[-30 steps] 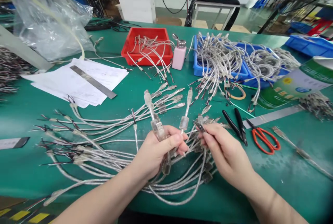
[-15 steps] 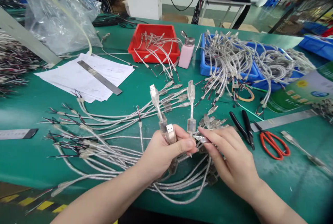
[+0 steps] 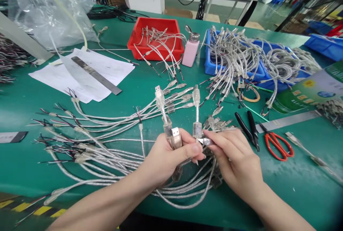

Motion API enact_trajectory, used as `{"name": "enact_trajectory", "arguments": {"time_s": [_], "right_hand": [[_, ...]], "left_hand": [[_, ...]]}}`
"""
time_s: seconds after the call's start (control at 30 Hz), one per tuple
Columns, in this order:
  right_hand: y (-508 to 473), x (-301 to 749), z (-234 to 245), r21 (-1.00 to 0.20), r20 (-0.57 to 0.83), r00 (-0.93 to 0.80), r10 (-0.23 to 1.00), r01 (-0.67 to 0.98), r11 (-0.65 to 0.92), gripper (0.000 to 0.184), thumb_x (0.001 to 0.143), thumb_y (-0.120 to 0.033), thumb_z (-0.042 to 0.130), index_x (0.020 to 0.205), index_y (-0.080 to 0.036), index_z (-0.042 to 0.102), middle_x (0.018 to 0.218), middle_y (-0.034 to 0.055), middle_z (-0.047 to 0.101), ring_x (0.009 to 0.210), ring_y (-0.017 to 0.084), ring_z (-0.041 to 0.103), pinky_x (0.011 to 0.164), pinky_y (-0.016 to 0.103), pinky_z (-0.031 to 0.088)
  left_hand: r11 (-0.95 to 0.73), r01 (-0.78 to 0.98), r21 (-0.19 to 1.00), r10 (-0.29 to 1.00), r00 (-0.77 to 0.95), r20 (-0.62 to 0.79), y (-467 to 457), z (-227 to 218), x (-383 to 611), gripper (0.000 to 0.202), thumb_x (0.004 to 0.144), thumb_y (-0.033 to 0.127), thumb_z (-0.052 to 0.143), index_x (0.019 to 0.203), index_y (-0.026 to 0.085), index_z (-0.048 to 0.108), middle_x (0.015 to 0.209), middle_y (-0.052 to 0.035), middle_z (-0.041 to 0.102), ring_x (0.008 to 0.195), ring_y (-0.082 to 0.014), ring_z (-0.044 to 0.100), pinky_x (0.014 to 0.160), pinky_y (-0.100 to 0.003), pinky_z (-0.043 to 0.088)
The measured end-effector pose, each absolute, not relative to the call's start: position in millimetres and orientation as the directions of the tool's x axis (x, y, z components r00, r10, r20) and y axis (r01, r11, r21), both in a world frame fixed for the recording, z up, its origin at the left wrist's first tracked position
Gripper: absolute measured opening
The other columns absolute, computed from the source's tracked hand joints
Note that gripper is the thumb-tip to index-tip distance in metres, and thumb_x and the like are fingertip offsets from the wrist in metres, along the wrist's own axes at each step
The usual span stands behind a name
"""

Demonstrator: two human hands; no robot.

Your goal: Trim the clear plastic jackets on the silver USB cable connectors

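Note:
My left hand [image 3: 171,156] is closed around clear-jacketed USB cables. One USB plug [image 3: 175,133] rests above the thumb, and another USB plug [image 3: 159,97] points up beyond the fingers. A second clear cable [image 3: 197,111] stands upright, its ferrite lump just above my left fingertips. My right hand [image 3: 238,163] pinches a small silvery blade [image 3: 206,141], whose tip touches or nearly touches this cable just under the lump. How much of the blade lies inside the fingers is hidden. Below both hands lies a bundle of silvery cables [image 3: 118,161] with stripped wire ends to the left.
A red bin [image 3: 154,56] and blue bins [image 3: 211,67] hold more cables, with a pink pump bottle [image 3: 190,53] between them. Black cutters [image 3: 248,131], red-handled scissors [image 3: 278,147] and a steel ruler [image 3: 289,121] lie at right. Papers [image 3: 80,77] under another ruler [image 3: 96,75] are at left.
The view has shifted slightly, so the table's things sit a little further left and up. Both hands keep nearly the same pose, with the blade still at the cable below the lump.

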State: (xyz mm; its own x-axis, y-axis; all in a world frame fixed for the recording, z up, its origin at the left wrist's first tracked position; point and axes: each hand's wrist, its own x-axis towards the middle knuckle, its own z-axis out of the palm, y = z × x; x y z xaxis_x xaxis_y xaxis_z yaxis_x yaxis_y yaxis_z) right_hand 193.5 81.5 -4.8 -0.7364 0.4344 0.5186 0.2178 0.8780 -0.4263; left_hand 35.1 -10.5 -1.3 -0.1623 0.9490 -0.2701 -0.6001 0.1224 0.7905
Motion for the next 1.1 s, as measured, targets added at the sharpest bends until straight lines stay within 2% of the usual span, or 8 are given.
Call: {"name": "enact_trajectory", "arguments": {"time_s": [0.37, 0.5, 0.73, 0.97, 1.03, 1.1], "right_hand": [[75.6, 193.1, -2.1, -0.341, 0.586, -0.657, 0.474, 0.331, 0.88, 0.038, 0.081, -0.007, 0.062, 0.117, -0.021, 0.059, 0.09, 0.0046, 0.067, 0.078, 0.019, 0.054, 0.074, 0.035, 0.046], [78.1, 190.6, -2.9, -0.378, 0.587, -0.662, 0.466, 0.285, 0.881, 0.031, 0.083, -0.008, 0.059, 0.112, -0.018, 0.06, 0.09, 0.0048, 0.068, 0.079, 0.018, 0.056, 0.074, 0.034, 0.047], [78.7, 192.1, -1.7, -0.439, 0.544, -0.708, 0.451, 0.219, 0.871, 0.034, 0.083, -0.008, 0.058, 0.116, -0.015, 0.058, 0.093, 0.0071, 0.067, 0.081, 0.019, 0.057, 0.072, 0.035, 0.048], [80.6, 193.2, -1.7, -0.335, 0.614, -0.658, 0.436, 0.284, 0.899, 0.03, 0.082, -0.008, 0.059, 0.111, -0.017, 0.059, 0.091, 0.0063, 0.067, 0.081, 0.019, 0.057, 0.075, 0.035, 0.046], [80.8, 194.9, 0.4, -0.454, 0.579, -0.629, 0.519, 0.28, 0.846, 0.027, 0.086, -0.011, 0.054, 0.112, -0.019, 0.058, 0.092, 0.0057, 0.065, 0.081, 0.018, 0.057, 0.074, 0.033, 0.047], [80.7, 197.0, 3.2, -0.678, 0.433, -0.625, 0.65, 0.25, 0.691, 0.025, 0.09, -0.018, 0.051, 0.114, -0.021, 0.057, 0.089, 0.004, 0.063, 0.079, 0.015, 0.059, 0.069, 0.028, 0.048]], "left_hand": [[0.152, -0.584, 0.798, 0.942, -0.159, -0.296, -8.8, -2.7, 36.6, 0.013, 0.076, 0.021, 0.07, 0.071, 0.015, 0.059, 0.061, -0.0001, 0.069, 0.056, -0.0089, 0.06, 0.056, -0.019, 0.046], [0.148, -0.598, 0.788, 0.941, -0.159, -0.298, -8.4, -1.7, 37.5, 0.014, 0.075, 0.022, 0.07, 0.071, 0.015, 0.059, 0.06, 0.0001, 0.069, 0.056, -0.0089, 0.061, 0.056, -0.018, 0.046], [0.137, -0.634, 0.761, 0.934, -0.173, -0.311, -8.1, -1.2, 38.4, 0.014, 0.073, 0.021, 0.072, 0.07, 0.016, 0.059, 0.06, 0.0002, 0.07, 0.057, -0.0078, 0.062, 0.058, -0.017, 0.047], [0.151, -0.583, 0.799, 0.942, -0.159, -0.295, -9.0, -0.3, 37.3, 0.01, 0.077, 0.024, 0.068, 0.074, 0.015, 0.064, 0.061, 0.0005, 0.07, 0.058, -0.0071, 0.061, 0.059, -0.016, 0.046], [0.161, -0.55, 0.82, 0.95, -0.138, -0.279, -9.8, -0.5, 37.3, 0.011, 0.08, 0.025, 0.065, 0.077, 0.015, 0.066, 0.063, 0.0004, 0.069, 0.06, -0.0073, 0.06, 0.061, -0.016, 0.045], [0.183, -0.517, 0.836, 0.959, -0.092, -0.267, -10.5, -0.9, 37.8, 0.013, 0.083, 0.027, 0.062, 0.079, 0.016, 0.067, 0.064, 0.0002, 0.069, 0.062, -0.0081, 0.06, 0.064, -0.018, 0.046]]}}
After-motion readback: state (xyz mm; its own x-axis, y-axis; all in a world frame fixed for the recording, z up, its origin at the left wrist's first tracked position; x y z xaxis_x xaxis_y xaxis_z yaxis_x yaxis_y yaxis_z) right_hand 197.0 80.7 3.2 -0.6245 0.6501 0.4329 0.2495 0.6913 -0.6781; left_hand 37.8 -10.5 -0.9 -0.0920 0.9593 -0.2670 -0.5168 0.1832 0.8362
